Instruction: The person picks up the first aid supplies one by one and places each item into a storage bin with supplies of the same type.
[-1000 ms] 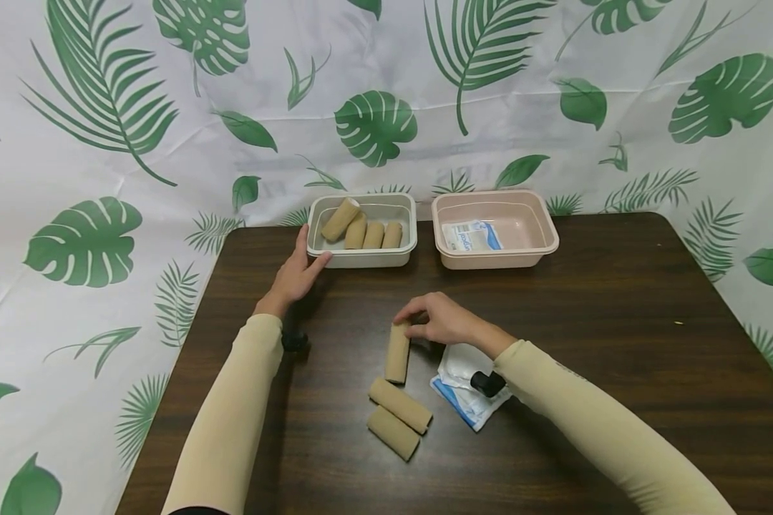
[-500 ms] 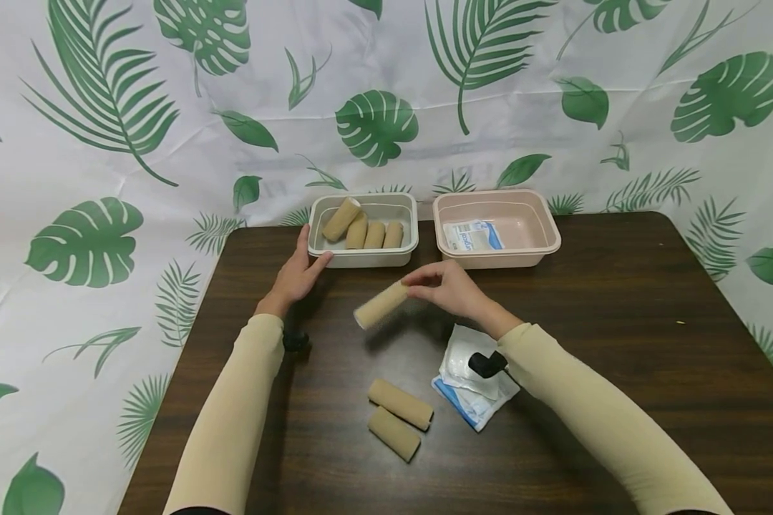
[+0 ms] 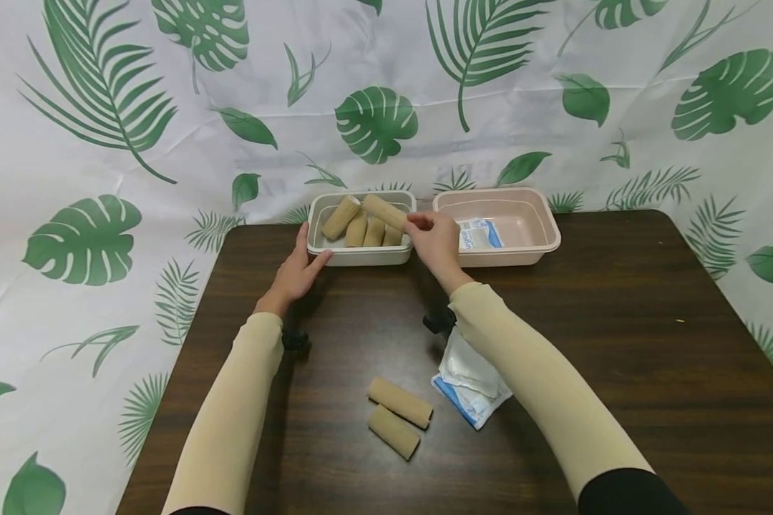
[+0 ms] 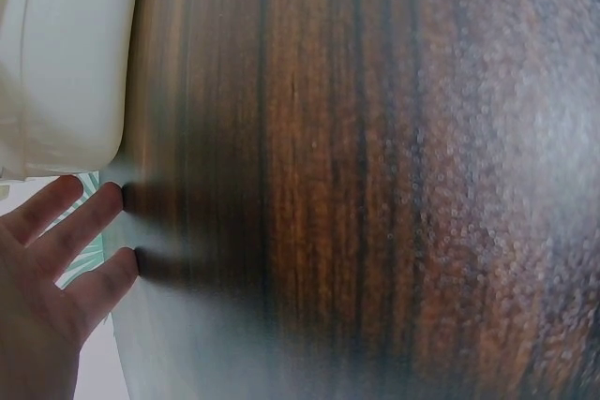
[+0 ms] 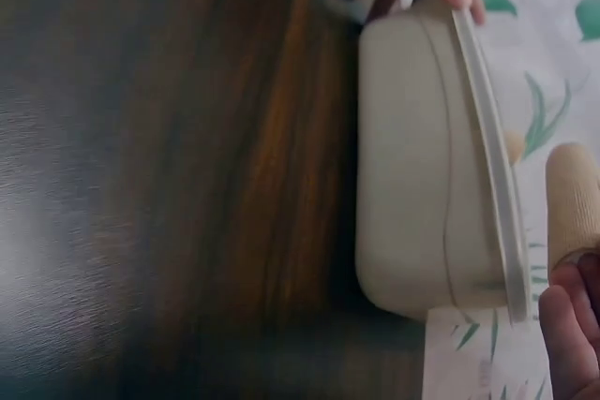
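A tan, ribbed bandage roll (image 3: pixel 384 212) is pinched at its right end by my right hand (image 3: pixel 436 242). It hangs tilted above the grey-white plastic bin (image 3: pixel 363 258), over several similar rolls (image 3: pixel 356 229) lying inside. In the right wrist view the held bandage roll (image 5: pixel 574 196) is beyond the bin's rim. My left hand (image 3: pixel 293 274) rests on the bin's left end, thumb at the front rim. The left wrist view shows that hand's fingers (image 4: pixel 80 222) spread and fairly straight beside the bin wall (image 4: pixel 70 63). Two more bandage rolls (image 3: pixel 400 403) lie near the table's middle.
A pink bin (image 3: pixel 522 258) stands right of the grey-white one, with a white and blue packet (image 3: pixel 479 234) inside. More white and blue packets (image 3: pixel 470 383) lie below my right forearm. A leaf-print sheet (image 3: pixel 386 71) hangs behind the dark wooden table (image 3: pixel 618 322).
My right hand has picked up a bandage roll from the table and carried it up and away from me, over the grey-white bin. The left hand has stayed in place.
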